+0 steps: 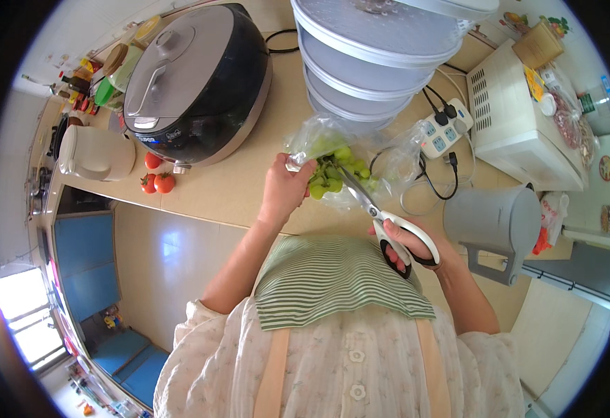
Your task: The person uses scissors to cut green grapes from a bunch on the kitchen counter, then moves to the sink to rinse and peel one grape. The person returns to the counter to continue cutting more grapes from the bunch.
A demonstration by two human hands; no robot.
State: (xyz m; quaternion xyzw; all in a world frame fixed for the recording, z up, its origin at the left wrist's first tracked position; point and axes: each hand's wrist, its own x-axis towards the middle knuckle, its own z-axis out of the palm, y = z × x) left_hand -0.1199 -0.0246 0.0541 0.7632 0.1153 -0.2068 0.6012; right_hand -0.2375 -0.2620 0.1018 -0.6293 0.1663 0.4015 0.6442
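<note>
Green grapes [331,176] lie bunched in a clear plastic bag [310,137] on the counter in front of me. My left hand [286,183] pinches the bag's edge at the left side of the bunch. A pair of kitchen scissors [374,211] with white and black handles is in my right hand [409,241], fingers through the loops. Their blades point up and left among the stems, close together near the tips. Whether a stem sits between the blades is too small to tell.
Behind the grapes stands a stacked white tiered container [362,78]. A power strip [446,128] with plugs and loose cables lies right of the bag, near a grey electric kettle [485,214] and a white microwave [519,125]. Leftward are a rice cooker [242,99], several tomatoes [164,183] and a cream jug [96,154].
</note>
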